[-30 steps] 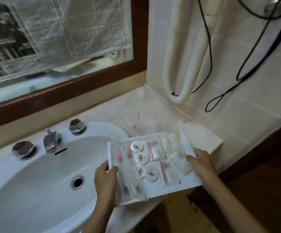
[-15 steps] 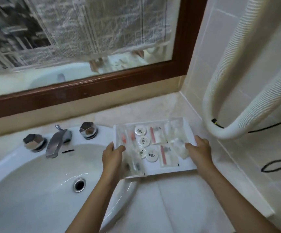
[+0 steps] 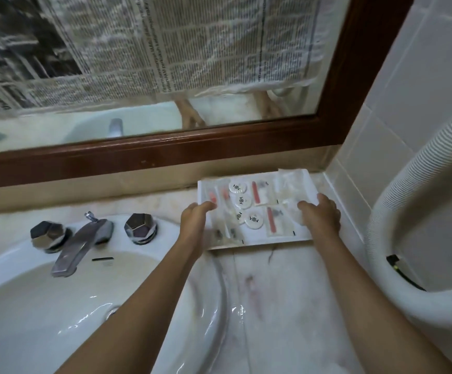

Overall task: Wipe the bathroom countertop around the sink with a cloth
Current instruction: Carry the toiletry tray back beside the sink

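Head view: bare counter point(image 3: 281, 306) lies nearest, right of the sink point(image 3: 43, 314). Farther back, the left hand point(image 3: 196, 221) and right hand point(image 3: 320, 215) grip the white tray's point(image 3: 276, 236) side edges. Four round white packs sit inside. No cloth shows.

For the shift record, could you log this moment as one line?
left hand: grips tray | right hand: grips tray | tray: back corner, countertop

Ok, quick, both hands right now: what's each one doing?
Left hand: closed on the left edge of the white tray.
Right hand: closed on the tray's right edge.
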A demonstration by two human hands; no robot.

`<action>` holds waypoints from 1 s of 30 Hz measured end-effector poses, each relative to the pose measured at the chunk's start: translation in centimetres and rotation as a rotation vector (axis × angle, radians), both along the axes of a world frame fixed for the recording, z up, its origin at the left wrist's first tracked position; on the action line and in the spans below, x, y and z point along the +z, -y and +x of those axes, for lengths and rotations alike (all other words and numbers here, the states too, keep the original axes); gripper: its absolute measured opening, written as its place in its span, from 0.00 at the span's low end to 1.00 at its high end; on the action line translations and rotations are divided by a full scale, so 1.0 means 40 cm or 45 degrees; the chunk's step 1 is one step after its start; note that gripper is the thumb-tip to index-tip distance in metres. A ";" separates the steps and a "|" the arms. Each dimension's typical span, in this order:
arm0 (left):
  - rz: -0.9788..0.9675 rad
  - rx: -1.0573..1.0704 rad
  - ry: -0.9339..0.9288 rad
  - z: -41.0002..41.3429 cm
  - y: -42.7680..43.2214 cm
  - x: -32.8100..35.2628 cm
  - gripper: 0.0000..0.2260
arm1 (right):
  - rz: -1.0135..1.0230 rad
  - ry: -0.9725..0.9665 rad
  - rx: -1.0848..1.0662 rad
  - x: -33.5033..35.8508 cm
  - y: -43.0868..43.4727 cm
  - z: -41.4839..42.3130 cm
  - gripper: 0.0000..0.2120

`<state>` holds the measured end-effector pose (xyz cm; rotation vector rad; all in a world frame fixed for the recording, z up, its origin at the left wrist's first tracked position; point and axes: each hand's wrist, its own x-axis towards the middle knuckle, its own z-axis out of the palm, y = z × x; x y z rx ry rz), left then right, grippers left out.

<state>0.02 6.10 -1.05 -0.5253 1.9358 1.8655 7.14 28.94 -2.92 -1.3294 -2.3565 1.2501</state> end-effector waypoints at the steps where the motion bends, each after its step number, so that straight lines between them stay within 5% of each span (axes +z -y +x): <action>1: 0.002 -0.008 -0.012 -0.007 -0.007 -0.006 0.17 | -0.024 0.000 0.004 -0.003 -0.008 -0.011 0.31; 10: -0.105 -0.225 -0.039 -0.013 -0.024 -0.029 0.23 | -0.117 -0.074 0.048 -0.015 -0.013 -0.030 0.36; 17: -0.448 -0.194 -0.488 0.128 0.039 -0.015 0.26 | 0.230 -0.144 0.212 -0.013 0.099 0.079 0.23; 30: -0.506 0.350 -0.490 0.662 0.646 -0.014 0.16 | 0.214 -0.296 1.108 0.017 0.730 0.438 0.14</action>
